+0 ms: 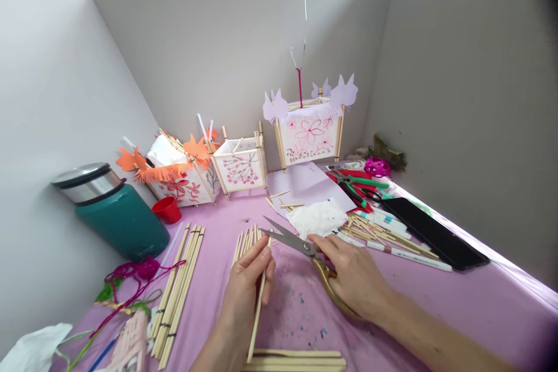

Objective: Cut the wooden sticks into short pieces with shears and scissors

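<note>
My left hand (248,276) is closed around a thin wooden stick (257,325), which stands nearly upright with its top end at my fingertips. In my right hand (355,273) is a pair of scissors (305,246) with worn gold handles. Their blades are parted and point left, the lower one touching or very near the stick's top. Behind my left hand lie several loose sticks (239,244), and more sticks (300,361) lie crosswise at the near edge. To the left are bundled sticks (181,288) joined by dark bands.
Decorated paper lanterns stand at the back: orange-trimmed (178,186), plain-topped (242,171) and purple-trimmed (310,133). A teal bottle (122,218), red cup (167,210) and pink glue gun (131,340) are left. Crumpled tissue (317,218), markers (414,257), pliers (349,192) and a black phone (436,232) lie right.
</note>
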Available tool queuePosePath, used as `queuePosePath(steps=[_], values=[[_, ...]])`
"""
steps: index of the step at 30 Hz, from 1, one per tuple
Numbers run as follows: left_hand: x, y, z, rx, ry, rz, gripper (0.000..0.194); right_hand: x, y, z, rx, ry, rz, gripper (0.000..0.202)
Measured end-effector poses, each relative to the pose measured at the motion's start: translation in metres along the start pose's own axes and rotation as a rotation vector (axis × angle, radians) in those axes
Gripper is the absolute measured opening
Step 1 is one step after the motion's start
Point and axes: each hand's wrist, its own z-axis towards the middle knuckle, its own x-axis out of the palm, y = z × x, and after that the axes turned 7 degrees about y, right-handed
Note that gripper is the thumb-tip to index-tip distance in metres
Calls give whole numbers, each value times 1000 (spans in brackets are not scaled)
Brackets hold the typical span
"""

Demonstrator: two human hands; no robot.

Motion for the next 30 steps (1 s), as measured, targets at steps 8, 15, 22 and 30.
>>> queuePosePath(steps=[8, 15, 22, 30], values=[[1, 1, 1, -30, -51, 45, 48, -5, 8, -1, 9, 27, -26, 46], [-1, 3, 2, -54, -72, 36, 66, -1, 6, -3, 21, 46, -20, 35], [3, 0, -1, -22, 25, -24, 55, -3, 4, -1, 22, -30, 38, 34], [2, -3, -2, 6, 24, -35, 35, -6, 6, -1, -17, -18, -16, 45]])
